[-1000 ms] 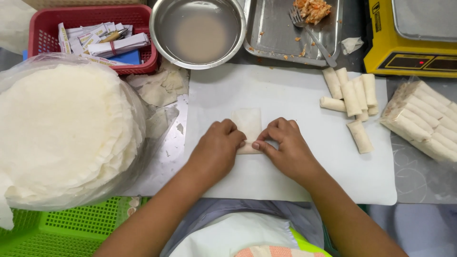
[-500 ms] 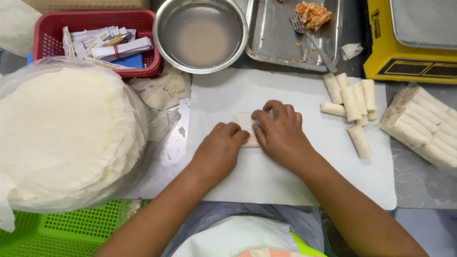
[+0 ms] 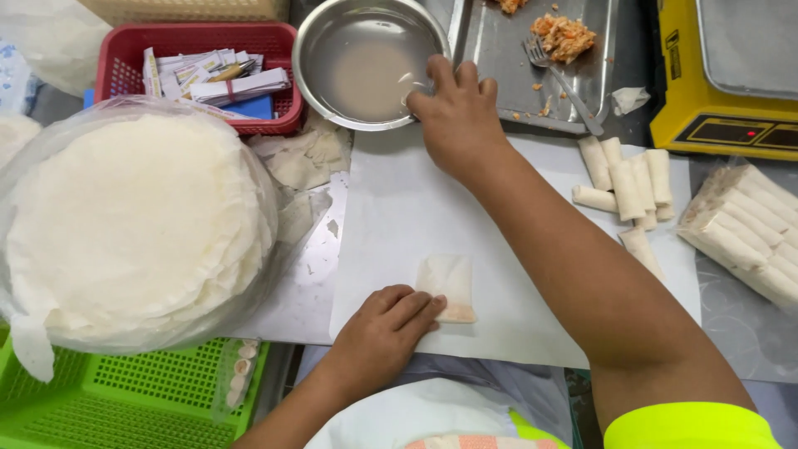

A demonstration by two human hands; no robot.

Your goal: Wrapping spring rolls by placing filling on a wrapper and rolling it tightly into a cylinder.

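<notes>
A partly rolled, pale translucent wrapper with orange filling [image 3: 449, 288] is positioned on the white rectangular cutting board [image 3: 416, 199], near its front edge. The wrapper is pinned at its lower left corner by the flat, extended fingers of the left hand [image 3: 384, 326]; nothing is clamped. The right hand [image 3: 453, 112] is located well apart from the left, at the far edge of the board, with its fingertips placed over the rim of the round stainless-steel bowl of cloudy liquid [image 3: 366, 62]. Nothing is gripped by it.

A group of finished pale rolls [image 3: 628, 179] is laid on the right part of the board. A large stack of round white wrappers in a clear plastic bag [image 3: 133, 224] is located to the left. A steel tray with a fork and orange filling [image 3: 532, 58] is set beyond the board.
</notes>
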